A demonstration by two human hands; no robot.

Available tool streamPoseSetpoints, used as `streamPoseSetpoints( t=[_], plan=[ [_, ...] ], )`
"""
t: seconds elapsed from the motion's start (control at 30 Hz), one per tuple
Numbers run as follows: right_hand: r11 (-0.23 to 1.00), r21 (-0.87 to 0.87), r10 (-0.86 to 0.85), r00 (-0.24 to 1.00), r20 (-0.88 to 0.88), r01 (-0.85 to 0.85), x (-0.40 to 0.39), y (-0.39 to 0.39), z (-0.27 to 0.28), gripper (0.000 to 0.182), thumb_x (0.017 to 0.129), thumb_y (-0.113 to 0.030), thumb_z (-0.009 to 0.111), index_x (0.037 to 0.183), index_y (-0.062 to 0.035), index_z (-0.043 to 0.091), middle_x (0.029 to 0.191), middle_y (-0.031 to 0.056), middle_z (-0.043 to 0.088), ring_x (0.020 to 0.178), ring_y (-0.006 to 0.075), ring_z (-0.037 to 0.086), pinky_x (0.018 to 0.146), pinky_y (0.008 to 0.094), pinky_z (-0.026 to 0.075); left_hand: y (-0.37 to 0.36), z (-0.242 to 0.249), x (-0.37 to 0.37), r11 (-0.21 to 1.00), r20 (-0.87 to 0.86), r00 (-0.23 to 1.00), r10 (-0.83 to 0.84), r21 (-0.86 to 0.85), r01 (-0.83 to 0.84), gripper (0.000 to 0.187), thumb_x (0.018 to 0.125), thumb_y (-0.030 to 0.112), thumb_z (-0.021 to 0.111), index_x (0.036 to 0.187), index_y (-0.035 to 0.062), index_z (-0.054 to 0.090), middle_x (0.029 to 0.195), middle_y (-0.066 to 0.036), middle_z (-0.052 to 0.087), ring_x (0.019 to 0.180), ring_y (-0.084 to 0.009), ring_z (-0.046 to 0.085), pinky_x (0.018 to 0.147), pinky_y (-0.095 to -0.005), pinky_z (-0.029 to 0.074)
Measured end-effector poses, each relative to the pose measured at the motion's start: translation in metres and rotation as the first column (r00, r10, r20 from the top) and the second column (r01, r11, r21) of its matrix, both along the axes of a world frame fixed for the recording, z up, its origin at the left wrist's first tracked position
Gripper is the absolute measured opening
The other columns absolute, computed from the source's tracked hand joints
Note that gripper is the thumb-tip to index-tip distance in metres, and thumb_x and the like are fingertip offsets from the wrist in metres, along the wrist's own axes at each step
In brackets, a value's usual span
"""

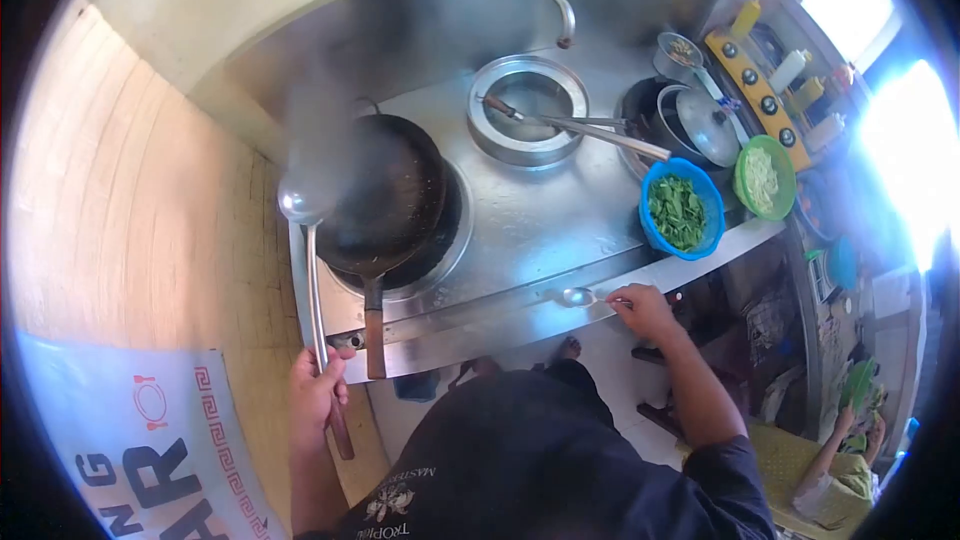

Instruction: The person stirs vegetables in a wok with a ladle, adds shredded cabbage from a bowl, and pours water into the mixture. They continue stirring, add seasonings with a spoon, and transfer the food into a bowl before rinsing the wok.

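My left hand is closed around the handle of a long metal ladle. The ladle's bowl is raised by the left rim of a dark wok, which sits on a round burner with its wooden handle toward me. Steam hides part of the wok. My right hand pinches the handle of a small metal spoon above the stove's front edge. Just beyond that hand stands a blue basket of green leaves.
A round metal pot holds liquid, with long-handled utensils across it. At right are a lidded pot, a green bowl of pale shreds and several squeeze bottles. A tap overhangs the stove. Another person's hands hold leaves at lower right.
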State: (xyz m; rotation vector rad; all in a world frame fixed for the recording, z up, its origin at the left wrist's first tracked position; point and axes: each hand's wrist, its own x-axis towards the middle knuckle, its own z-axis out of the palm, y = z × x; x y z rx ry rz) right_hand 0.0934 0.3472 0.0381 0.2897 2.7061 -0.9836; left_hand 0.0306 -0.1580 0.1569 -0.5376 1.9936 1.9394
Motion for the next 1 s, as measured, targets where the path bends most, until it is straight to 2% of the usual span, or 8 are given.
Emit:
streamPoseSetpoints(
  t=[0.23,0.3,0.5,0.57,0.63,0.73,0.9,1.0],
  plan=[
    [0.974,0.197,0.148,0.97,-0.195,-0.109,0.019,0.038,-0.079,0.015,0.082,-0.02,0.061,0.093,-0.0157,0.07,0.093,0.0111,0.065,0.092,0.0291,0.06,0.081,0.0414,0.045,0.052,-0.011,-0.016,0.983,-0.031,0.999,0.022,-0.182,-0.028,0.018,0.087,0.009,0.06,0.1,0.003,0.049,0.098,-0.018,0.064,0.053,-0.0121,0.054,0.045,-0.0244,0.045],
    [0.95,0.312,0.177,0.831,-0.528,-0.004,0.024,0.041,-0.091,0.01,0.076,-0.016,0.068,0.086,-0.0154,0.07,0.097,0.0043,0.062,0.092,0.0261,0.056,0.082,0.041,0.04,0.091,0.0,-0.012,0.977,-0.046,0.994,0.096,-0.184,-0.103,0.022,0.089,0.013,0.06,0.105,0.0017,0.049,0.099,-0.017,0.065,0.059,-0.0138,0.057,0.05,-0.0257,0.047],
    [0.989,-0.108,-0.136,0.887,-0.441,0.098,0.026,0.023,-0.073,0.028,0.083,-0.019,0.064,0.11,-0.0095,0.064,0.112,0.0125,0.06,0.104,0.0278,0.057,0.087,0.0411,0.046,0.177,-0.038,-0.01,0.988,-0.014,0.995,0.101,-0.117,-0.102,0.03,0.094,0.024,0.055,0.11,0.0001,0.047,0.099,-0.017,0.065,0.078,-0.0208,0.065,0.068,-0.03,0.052],
    [0.8,-0.595,-0.185,0.975,-0.126,0.075,0.018,-0.003,-0.037,0.036,0.088,-0.017,0.062,0.121,-0.0046,0.056,0.106,0.0131,0.061,0.103,0.0253,0.058,0.084,0.038,0.05,0.216,-0.057,-0.006,0.999,-0.095,0.995,0.032,-0.01,-0.034,0.028,0.095,0.024,0.054,0.109,0.0005,0.047,0.099,-0.017,0.064,0.083,-0.023,0.065,0.073,-0.0321,0.053],
    [0.324,-0.926,-0.048,0.981,0.187,0.192,0.01,-0.027,0.01,0.044,0.095,-0.02,0.053,0.135,-0.0057,0.043,0.099,0.0115,0.06,0.091,0.019,0.062,0.073,0.0315,0.052,0.268,-0.065,-0.004,0.999,-0.147,0.989,-0.035,-0.038,0.029,0.027,0.095,0.023,0.054,0.108,0.0004,0.046,0.099,-0.017,0.064,0.089,-0.0225,0.064,0.076,-0.0323,0.052],
    [0.142,-0.958,0.154,0.951,0.27,0.249,-0.01,-0.039,0.057,0.046,0.097,-0.019,0.046,0.14,-0.0071,0.035,0.09,0.0086,0.058,0.069,0.0154,0.061,0.054,0.0272,0.05,0.339,-0.066,0.003,0.993,-0.155,0.981,-0.119,-0.041,0.114,0.042,0.095,0.028,0.054,0.123,-0.0022,0.043,0.105,-0.015,0.063,0.096,-0.0212,0.062,0.086,-0.0349,0.049],
    [0.587,-0.761,-0.223,0.959,0.175,0.275,-0.045,-0.001,0.044,0.032,0.093,-0.016,0.049,0.122,-0.004,0.051,0.075,0.0066,0.056,0.053,0.0113,0.05,0.046,0.0272,0.042,0.38,-0.052,-0.012,0.969,-0.232,0.973,0.005,0.241,0.053,0.06,0.095,0.024,0.055,0.14,-0.0041,0.026,0.13,-0.023,0.048,0.121,-0.0219,0.047,0.097,-0.0318,0.04],
    [0.939,-0.341,-0.131,0.963,-0.234,0.045,-0.088,0.042,0.025,0.03,0.09,-0.014,0.049,0.115,0.0002,0.054,0.082,0.0175,0.062,0.067,0.0236,0.061,0.06,0.0362,0.049,0.33,0.057,0.009,0.716,-0.462,0.793,-0.398,0.384,0.583,0.06,0.098,0.03,0.047,0.142,-0.0044,0.026,0.142,-0.021,0.038,0.128,-0.0276,0.042,0.104,-0.0389,0.034]
  ],
)
